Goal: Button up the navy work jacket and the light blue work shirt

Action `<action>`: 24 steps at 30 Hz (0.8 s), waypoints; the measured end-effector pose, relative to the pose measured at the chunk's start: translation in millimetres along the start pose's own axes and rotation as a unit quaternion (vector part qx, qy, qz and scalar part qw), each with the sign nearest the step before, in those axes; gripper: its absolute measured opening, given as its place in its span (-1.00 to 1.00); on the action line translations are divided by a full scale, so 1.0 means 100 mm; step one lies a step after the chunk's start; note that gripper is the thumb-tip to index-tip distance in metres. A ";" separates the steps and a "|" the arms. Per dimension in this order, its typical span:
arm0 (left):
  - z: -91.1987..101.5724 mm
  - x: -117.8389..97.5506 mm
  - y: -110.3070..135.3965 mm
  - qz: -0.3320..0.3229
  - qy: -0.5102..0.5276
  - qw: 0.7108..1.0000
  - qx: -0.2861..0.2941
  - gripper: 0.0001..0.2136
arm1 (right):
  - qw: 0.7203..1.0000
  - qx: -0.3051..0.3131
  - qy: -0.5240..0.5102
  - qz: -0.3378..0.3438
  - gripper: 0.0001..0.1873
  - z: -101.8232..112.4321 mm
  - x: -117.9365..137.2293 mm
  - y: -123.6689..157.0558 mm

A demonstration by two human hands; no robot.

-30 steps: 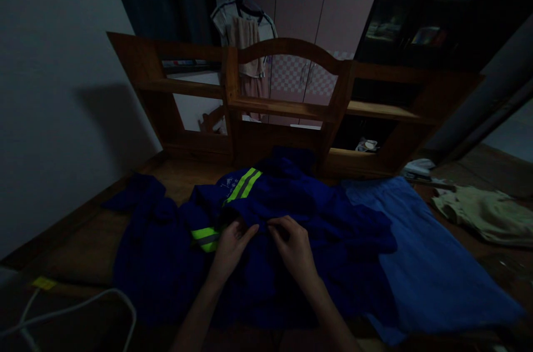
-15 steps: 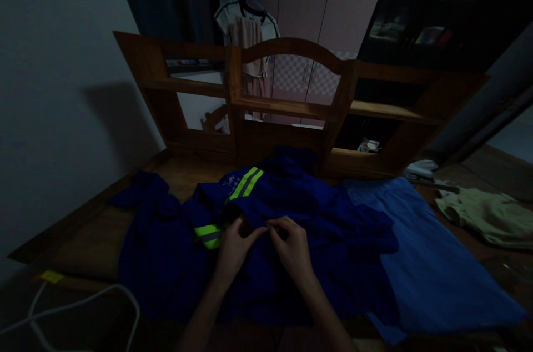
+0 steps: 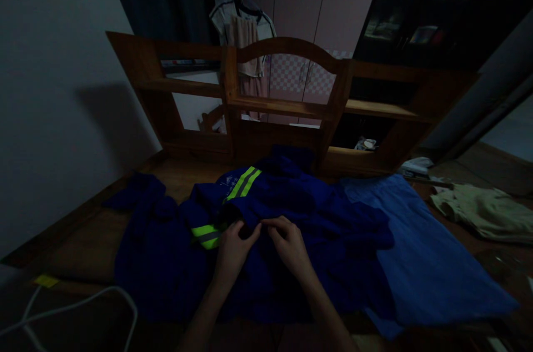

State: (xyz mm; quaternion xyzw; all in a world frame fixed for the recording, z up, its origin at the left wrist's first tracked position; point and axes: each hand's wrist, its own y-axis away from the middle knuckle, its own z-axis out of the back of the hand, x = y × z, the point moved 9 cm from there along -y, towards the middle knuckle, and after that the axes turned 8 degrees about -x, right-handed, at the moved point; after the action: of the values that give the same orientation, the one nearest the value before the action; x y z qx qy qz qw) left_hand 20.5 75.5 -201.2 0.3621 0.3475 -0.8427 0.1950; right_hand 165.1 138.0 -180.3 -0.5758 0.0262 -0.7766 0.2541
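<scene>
A dark blue work jacket (image 3: 316, 207) with yellow-green and grey reflective stripes lies crumpled across the wooden surface. At its middle, my left hand (image 3: 236, 244) pinches the cloth near the striped part. My right hand (image 3: 287, 241) grips the same jacket just beside it, thumbs and fingertips of both hands nearly meeting. Exactly which edge or fastening sits between the fingertips is too dark and small to make out. White lettering shows by the upper stripe.
A lighter blue cloth (image 3: 425, 252) is spread at the right, partly under the jacket. Beyond it lies a pale green garment (image 3: 483, 210). A wooden shelf unit (image 3: 287, 105) rises behind. At the lower left is a white cable (image 3: 79, 305) with a yellow tag (image 3: 46, 281).
Both hands stay pinched on the jacket, their fingertips shifting slightly. The whole view has moved a little, so everything appears slightly farther left.
</scene>
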 end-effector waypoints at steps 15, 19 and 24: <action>-0.04 -0.03 -0.02 -0.053 -0.009 0.999 0.010 -0.76 | 0.992 -0.013 0.073 0.098 -0.69 0.01 0.22 0.07; 0.00 0.00 -0.03 -0.021 0.040 0.999 0.013 -0.73 | 0.983 -0.014 0.133 0.124 -0.73 -0.02 0.28 0.06; 0.12 -0.05 -0.03 0.006 0.053 0.998 -0.017 -0.72 | 0.955 -0.030 0.234 0.180 -0.74 -0.04 0.38 0.04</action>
State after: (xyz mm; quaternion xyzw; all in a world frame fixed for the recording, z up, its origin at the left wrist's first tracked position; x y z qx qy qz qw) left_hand 16.5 69.3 -190.2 0.4050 0.3694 -0.8151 0.1876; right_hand 155.5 117.4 -149.7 -0.3709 0.2111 -0.8299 0.3594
